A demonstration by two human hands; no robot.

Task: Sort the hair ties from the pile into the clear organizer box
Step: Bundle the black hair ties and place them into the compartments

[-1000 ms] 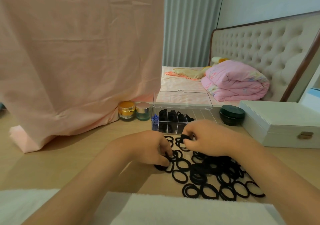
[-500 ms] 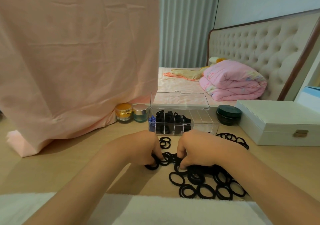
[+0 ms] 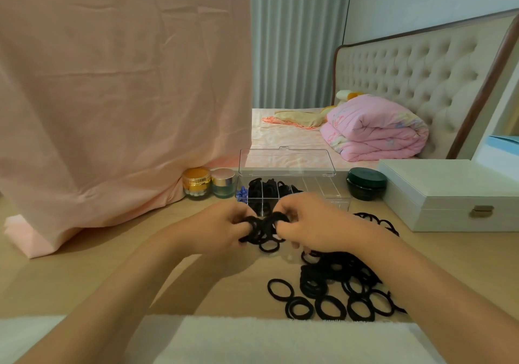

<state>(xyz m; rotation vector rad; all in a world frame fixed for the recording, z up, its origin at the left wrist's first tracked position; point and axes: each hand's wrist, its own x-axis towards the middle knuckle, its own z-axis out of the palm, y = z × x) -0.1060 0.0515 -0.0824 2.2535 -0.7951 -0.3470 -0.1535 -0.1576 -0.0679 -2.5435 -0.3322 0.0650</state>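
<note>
The left hand and right hand meet over the bench, both pinching with curled fingers a bunch of black hair ties that hangs between them just in front of the clear organizer box; the pile lies on the bench under and beside the right forearm. The bunch stretches left to right from hand to hand, loops dangling beneath, and the box's long side runs the same way, its lid stood up behind. Fingertips are buried in the bunch, its ties cannot be counted, and the hands hide part of the box's front.
</note>
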